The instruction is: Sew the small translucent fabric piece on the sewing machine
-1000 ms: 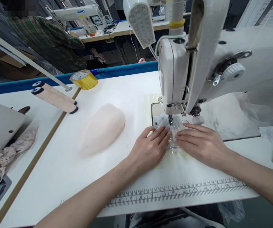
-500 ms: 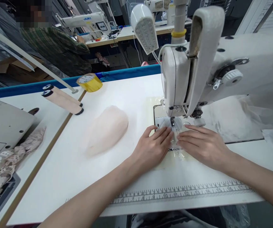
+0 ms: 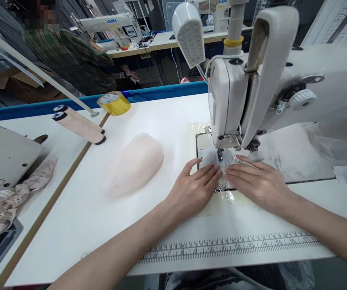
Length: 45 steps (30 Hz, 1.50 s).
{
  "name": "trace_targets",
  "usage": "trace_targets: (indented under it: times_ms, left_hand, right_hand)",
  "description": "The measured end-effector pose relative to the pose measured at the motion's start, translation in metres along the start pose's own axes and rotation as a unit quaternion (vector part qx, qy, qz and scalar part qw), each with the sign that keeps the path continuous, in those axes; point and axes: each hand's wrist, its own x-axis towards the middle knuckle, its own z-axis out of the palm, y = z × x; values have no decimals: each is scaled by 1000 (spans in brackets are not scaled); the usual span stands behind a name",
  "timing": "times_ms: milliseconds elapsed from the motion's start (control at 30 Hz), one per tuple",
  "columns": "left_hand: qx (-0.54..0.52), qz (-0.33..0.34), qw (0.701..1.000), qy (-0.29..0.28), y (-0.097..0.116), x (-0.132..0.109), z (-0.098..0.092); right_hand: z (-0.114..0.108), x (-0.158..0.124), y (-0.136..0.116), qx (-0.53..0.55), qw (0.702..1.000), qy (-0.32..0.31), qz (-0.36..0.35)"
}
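two-handed work at the presser foot (image 3: 220, 154) of a sewing machine (image 3: 327, 92); clock directions are read across the view, with the foot as centre. a small translucent pale piece (image 3: 209, 158) lies on the needle plate just beside the foot at 9 o'clock, partly covered by fingers; whether it passes beneath the foot cannot be told. the left hand (image 3: 195, 188), between 7 and 8 o'clock, is palm down, fingers extended, its tips pressing on the piece rather than clenched round it. the right hand (image 3: 258, 183), at 4 o'clock, is likewise flat and unclenched, gripping nothing visible, its fingertips near those of the left.

progress: the piece appears to be positioned at the foot, judged as guiding in hand; no stitches can be made out, so how much is sewn remains uncertain. a beige cup-shaped piece (image 3: 139, 165) lies apart on the bench (image 3: 161, 225) at 9 o'clock, seemingly not being worked. beyond it are two thread spools (image 3: 78, 127); a yellow tape roll (image 3: 114, 104) stands near 10 o'clock.
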Motion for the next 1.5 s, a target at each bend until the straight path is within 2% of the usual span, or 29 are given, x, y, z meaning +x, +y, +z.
trace_targets:
  times_ms: [300,600,933,1100,1500]
  left_hand:
    - [0,-16,1000,16,-8,5,4]
    - [-6,-16,1000,13,3,-2,-1]
    - [-9,-37,999,9,-9,6,7]
    - [3,-40,999,6,-8,6,6]
    - [7,-42,999,19,-7,2,6]
  right_hand:
    - [3,0,0,-4,1000,-6,0]
    - [2,-2,-1,-19,1000,-6,2]
    - [8,2,0,-53,997,-16,45]
    - [5,4,3,-47,996,-26,66]
    - [4,2,2,-25,997,-22,63]
